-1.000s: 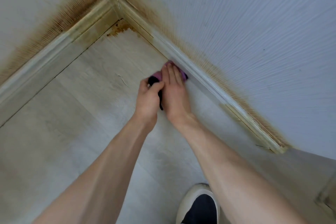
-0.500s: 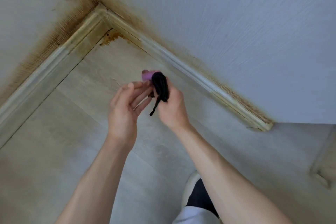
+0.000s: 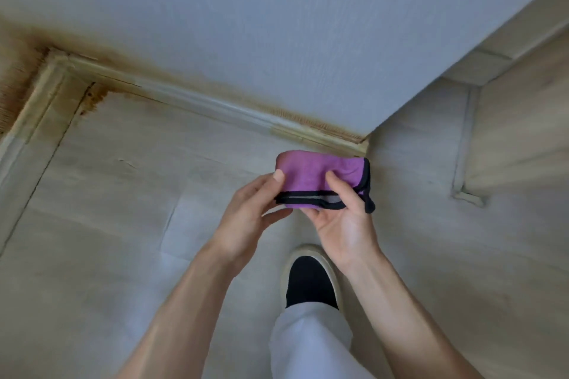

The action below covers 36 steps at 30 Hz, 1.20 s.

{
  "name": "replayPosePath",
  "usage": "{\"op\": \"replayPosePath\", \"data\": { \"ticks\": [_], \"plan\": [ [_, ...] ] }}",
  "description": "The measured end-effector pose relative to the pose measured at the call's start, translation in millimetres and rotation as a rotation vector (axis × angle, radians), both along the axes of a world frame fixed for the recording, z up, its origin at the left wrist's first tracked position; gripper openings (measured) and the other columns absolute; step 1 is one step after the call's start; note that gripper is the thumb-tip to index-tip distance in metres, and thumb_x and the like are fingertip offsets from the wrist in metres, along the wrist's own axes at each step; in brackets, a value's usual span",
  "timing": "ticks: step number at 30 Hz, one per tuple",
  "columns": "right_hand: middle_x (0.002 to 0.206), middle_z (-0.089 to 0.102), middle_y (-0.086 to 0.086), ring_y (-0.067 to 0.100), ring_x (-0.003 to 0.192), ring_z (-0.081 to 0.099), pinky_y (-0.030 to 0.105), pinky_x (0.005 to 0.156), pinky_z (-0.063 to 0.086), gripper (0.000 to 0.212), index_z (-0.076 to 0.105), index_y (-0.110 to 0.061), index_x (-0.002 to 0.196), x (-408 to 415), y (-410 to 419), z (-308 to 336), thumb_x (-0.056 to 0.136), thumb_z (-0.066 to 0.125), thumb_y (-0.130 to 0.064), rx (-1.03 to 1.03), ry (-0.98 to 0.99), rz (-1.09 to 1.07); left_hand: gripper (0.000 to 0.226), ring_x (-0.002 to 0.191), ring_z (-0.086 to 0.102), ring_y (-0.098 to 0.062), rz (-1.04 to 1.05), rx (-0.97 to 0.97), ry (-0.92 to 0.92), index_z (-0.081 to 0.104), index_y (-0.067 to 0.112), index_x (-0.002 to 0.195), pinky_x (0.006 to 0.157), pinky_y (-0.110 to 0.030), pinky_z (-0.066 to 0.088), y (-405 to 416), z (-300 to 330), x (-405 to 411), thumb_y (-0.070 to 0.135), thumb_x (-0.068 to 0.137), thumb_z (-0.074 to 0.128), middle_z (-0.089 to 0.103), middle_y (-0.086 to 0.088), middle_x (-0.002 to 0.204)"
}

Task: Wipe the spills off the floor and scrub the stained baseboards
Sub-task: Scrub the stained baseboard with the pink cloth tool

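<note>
Our left hand (image 3: 246, 212) pinches the near left edge of the purple cloth (image 3: 320, 178) between thumb and fingers, and our right hand (image 3: 345, 218) cups it from below with the thumb pressed on top, so each grip is closed on the fabric and the cloth is held flat in the air, above the floor (image 3: 123, 224) and near the right end of the far baseboard (image 3: 215, 104). A second ago that cloth was bunched and pressed against the baseboard; now we have lifted it away and opened it into a neat fold with its black trim facing us. We judge this as refolding to find a clean face before scrubbing again. The work is far from done: the middle stretch of the far baseboard looks paler, but brown staining remains at its right end, along the left baseboard (image 3: 34, 120), and as a rusty spill (image 3: 95, 98) in the floor corner.
</note>
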State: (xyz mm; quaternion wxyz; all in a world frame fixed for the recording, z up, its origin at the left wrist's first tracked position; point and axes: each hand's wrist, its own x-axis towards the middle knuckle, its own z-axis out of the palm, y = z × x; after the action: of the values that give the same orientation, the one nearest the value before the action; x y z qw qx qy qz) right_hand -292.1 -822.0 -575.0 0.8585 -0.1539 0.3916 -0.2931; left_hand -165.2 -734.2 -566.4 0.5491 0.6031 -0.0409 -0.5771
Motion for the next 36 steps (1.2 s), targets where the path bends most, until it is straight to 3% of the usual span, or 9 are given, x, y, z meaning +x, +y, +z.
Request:
{"op": "replayPosePath", "data": {
  "ticks": [4,8,12,17,21,25,28,32,36],
  "plan": [
    [0.122,0.064,0.021,0.036,0.112,0.063,0.042,0.092,0.057,0.037,0.062,-0.005,0.130,-40.2,-0.9,-1.9,0.094,0.063,-0.017,0.027,0.065,-0.103,0.018,0.090,0.067,-0.019,-0.006,-0.087,-0.008,0.066,0.009,0.093,0.098,-0.041,0.054,-14.8,3.0,-40.4,0.018,0.085,0.080,0.069,-0.006,0.090],
    [0.125,0.067,0.023,0.038,0.117,0.066,0.043,0.093,0.057,0.046,0.059,0.003,0.134,-70.0,1.0,-5.1,0.095,0.062,-0.023,0.043,0.114,-0.178,0.021,0.077,0.062,-0.022,0.001,-0.037,-0.320,0.057,0.000,0.087,0.083,-0.047,0.056,-24.3,-2.3,-62.8,-0.001,0.087,0.078,0.062,-0.009,0.080],
    [0.128,0.066,0.026,0.040,0.121,0.064,0.047,0.098,0.057,0.048,0.058,0.006,0.134,-92.4,4.5,-10.9,0.096,0.062,-0.023,0.041,0.156,-0.207,0.018,0.073,0.065,-0.025,-0.096,0.077,-0.502,0.061,0.007,0.090,0.081,-0.055,0.060,-31.5,-15.8,-82.1,0.007,0.088,0.079,0.068,-0.010,0.083],
    [0.105,0.074,0.019,0.033,0.102,0.071,0.041,0.084,0.060,0.028,0.074,-0.004,0.107,-113.6,-5.3,-23.2,0.080,0.076,-0.010,0.042,0.260,-0.175,0.033,0.095,0.075,-0.025,-0.185,0.126,0.021,0.063,0.006,0.121,0.082,-0.033,0.061,-41.4,-16.8,-89.2,0.012,0.091,0.075,0.075,-0.018,0.110],
    [0.096,0.076,0.011,0.024,0.090,0.073,0.035,0.086,0.060,0.023,0.072,-0.008,0.102,-109.6,-20.2,-26.8,0.079,0.076,-0.008,0.116,0.257,-0.236,0.030,0.093,0.074,-0.027,-0.217,0.191,0.038,0.063,0.007,0.113,0.083,-0.037,0.059,-51.4,-22.2,-91.4,0.013,0.088,0.078,0.073,-0.020,0.110],
    [0.101,0.076,0.016,0.027,0.087,0.074,0.040,0.081,0.059,0.023,0.071,-0.007,0.112,-88.6,-26.0,-34.2,0.090,0.074,-0.013,0.179,0.389,-0.293,0.031,0.100,0.074,-0.035,-0.326,0.249,-0.064,0.055,0.000,0.113,0.083,-0.039,0.062,-69.5,-28.7,-93.6,0.014,0.093,0.075,0.066,-0.030,0.120],
    [0.090,0.075,0.006,0.020,0.082,0.070,0.032,0.072,0.053,0.008,0.071,-0.015,0.099,-85.5,-46.1,-43.6,0.092,0.072,-0.011,0.153,0.492,-0.342,0.035,0.098,0.076,-0.026,-0.546,0.304,-0.183,0.059,0.012,0.121,0.091,-0.043,0.061,-81.1,-31.2,-75.7,0.027,0.093,0.075,0.072,-0.015,0.115],
    [0.079,0.068,-0.007,0.013,0.077,0.064,0.027,0.072,0.050,0.013,0.067,-0.022,0.083,-94.1,-105.7,-49.3,0.093,0.069,-0.014,-0.010,0.756,-0.250,0.014,0.089,0.074,-0.020,-0.595,0.440,-0.527,0.066,0.024,0.112,0.088,-0.043,0.060,-89.5,-47.0,-46.7,0.025,0.098,0.065,0.074,-0.003,0.104],
    [0.079,0.060,-0.011,0.014,0.080,0.060,0.027,0.072,0.047,0.002,0.067,-0.022,0.095,-89.8,-181.6,-52.1,0.094,0.066,-0.023,-0.250,0.964,-0.074,0.011,0.080,0.071,-0.025,-0.660,0.495,-0.618,0.065,0.021,0.102,0.082,-0.050,0.062,-92.6,-64.9,-32.7,0.031,0.099,0.063,0.074,-0.005,0.090]
  ]
}}
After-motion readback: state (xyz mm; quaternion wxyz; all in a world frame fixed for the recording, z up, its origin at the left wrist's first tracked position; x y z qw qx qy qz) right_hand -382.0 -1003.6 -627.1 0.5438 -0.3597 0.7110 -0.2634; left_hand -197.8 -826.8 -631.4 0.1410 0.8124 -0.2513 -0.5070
